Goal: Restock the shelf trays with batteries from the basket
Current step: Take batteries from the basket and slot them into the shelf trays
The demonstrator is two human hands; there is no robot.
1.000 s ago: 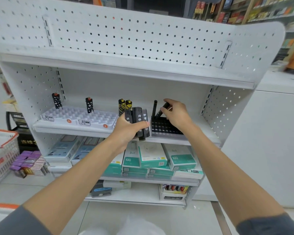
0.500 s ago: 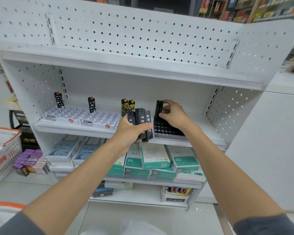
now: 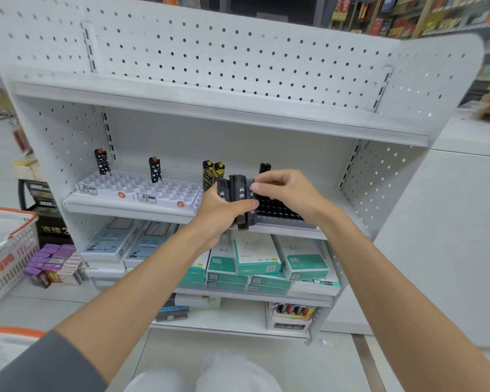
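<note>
Early stage | our left hand grasps the batteries in a bundle, near the black tray | right hand pinches one off the bundle | black tray and white trays on the left mostly unfilled

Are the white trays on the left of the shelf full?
No: the white trays hold only one spotted stick and one starred stick, both upright at the back, and the other slots are bare.
</note>
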